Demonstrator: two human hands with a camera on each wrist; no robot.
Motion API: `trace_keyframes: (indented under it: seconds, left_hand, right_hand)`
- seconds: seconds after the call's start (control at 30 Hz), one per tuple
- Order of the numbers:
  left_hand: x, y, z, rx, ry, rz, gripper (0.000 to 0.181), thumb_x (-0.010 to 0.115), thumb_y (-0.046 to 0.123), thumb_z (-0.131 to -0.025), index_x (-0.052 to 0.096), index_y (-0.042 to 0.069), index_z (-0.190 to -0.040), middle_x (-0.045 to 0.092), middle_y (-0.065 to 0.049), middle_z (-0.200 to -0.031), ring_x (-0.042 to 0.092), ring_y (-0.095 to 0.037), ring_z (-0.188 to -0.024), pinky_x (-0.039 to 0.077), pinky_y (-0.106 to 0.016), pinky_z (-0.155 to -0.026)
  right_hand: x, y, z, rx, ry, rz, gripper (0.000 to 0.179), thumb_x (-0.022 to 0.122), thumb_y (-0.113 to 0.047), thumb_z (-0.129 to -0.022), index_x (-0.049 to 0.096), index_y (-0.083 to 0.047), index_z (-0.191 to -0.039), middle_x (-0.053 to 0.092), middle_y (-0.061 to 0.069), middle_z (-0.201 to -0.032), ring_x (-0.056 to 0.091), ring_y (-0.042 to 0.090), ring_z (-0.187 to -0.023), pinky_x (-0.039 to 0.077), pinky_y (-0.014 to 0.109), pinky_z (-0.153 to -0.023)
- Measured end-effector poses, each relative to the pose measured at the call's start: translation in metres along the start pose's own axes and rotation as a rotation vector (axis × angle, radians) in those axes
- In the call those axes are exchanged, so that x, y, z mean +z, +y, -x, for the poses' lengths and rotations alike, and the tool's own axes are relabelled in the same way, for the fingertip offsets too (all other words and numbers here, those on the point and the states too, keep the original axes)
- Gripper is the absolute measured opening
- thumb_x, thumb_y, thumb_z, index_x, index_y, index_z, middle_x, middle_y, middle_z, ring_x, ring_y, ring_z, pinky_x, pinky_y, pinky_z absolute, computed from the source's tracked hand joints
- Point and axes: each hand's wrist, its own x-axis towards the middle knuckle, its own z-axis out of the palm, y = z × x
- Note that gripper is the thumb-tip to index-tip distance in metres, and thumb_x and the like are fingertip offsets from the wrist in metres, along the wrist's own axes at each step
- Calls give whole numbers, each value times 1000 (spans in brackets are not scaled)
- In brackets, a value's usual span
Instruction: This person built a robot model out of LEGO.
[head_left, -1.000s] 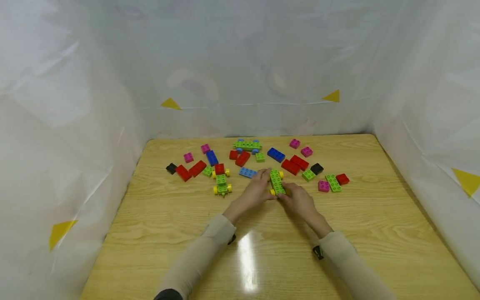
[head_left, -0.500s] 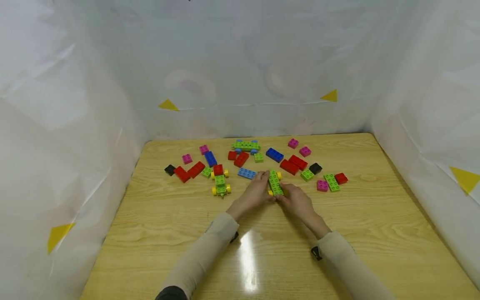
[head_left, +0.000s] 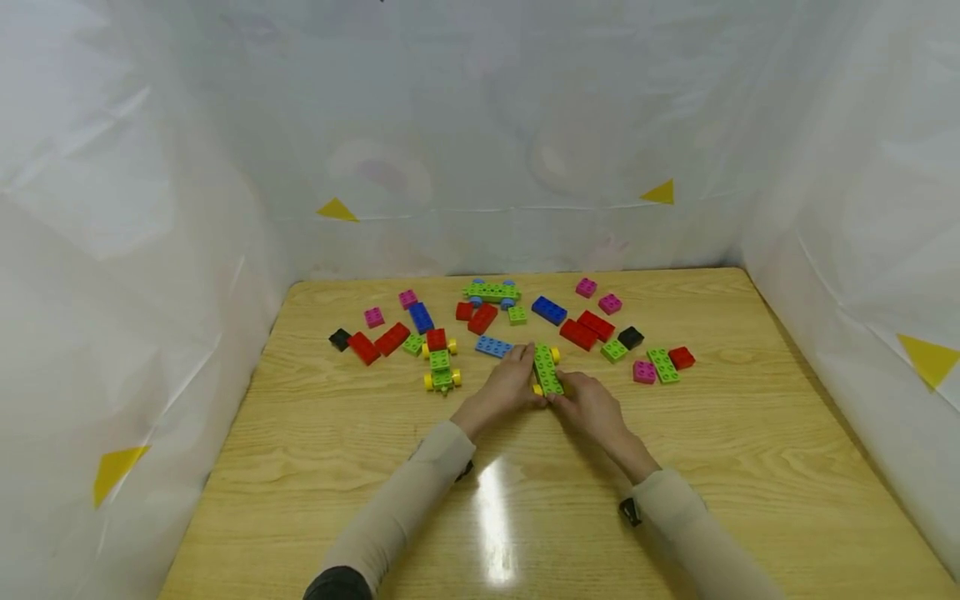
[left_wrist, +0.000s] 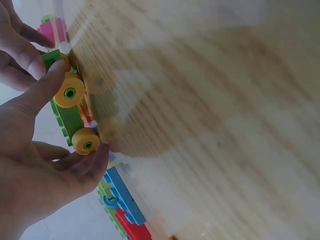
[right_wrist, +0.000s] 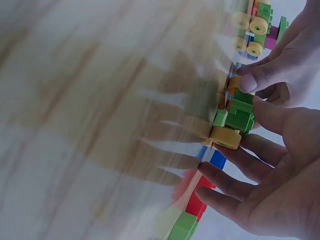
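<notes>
Between the two hands is a green toy car base [head_left: 548, 369] with yellow wheels and a studded top. My left hand [head_left: 498, 393] holds its left side; in the left wrist view the thumb lies by one yellow wheel [left_wrist: 70, 93] and the fingers by another. From the right, my right hand [head_left: 596, 407] pinches the near end between thumb and index finger, while its other fingers spread past a wheel [right_wrist: 226, 137] in the right wrist view. A light blue brick [head_left: 492, 347] lies just beyond the left hand. Left of it stands another yellow-wheeled car [head_left: 441, 362] carrying a red brick.
Loose red [head_left: 364, 348], black [head_left: 340, 339], dark blue [head_left: 422, 317] and pink [head_left: 374, 317] bricks lie at the back left. A green base with blue wheels [head_left: 491, 292] stands at the back. More bricks, including a long green one [head_left: 663, 365], lie right. White sheeting [head_left: 480, 167] surrounds the wooden table [head_left: 360, 467].
Both hands keep hold of the car base, which sits slightly further left and nearer in the head view. Part of that shift comes with the whole view; the other bricks stay put.
</notes>
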Motion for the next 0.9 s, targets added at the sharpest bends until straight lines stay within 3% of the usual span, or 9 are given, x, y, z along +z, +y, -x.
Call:
trace_keyframes:
  seconds: [0.2, 0.9]
  left_hand:
    - [-3, -2, 2, 6, -40, -17, 105, 81, 40, -77, 20, -3, -151, 30, -18, -150, 30, -30, -138, 30, -37, -111]
    - [-10, -7, 9, 56, -55, -32, 98, 82, 38, -76, 28, -2, -148, 39, -16, -144, 42, -26, -131, 36, -32, -107]
  right_hand:
    - [2, -2, 3, -3, -9, -14, 50, 68, -23, -91, 56, 5, -130, 61, 23, -121, 59, 39, -110, 49, 53, -86]
    - [4, -12, 6, 14, -31, 9, 51, 71, -23, -89, 57, 5, -129, 61, 22, -123, 59, 37, -111, 50, 52, -87]
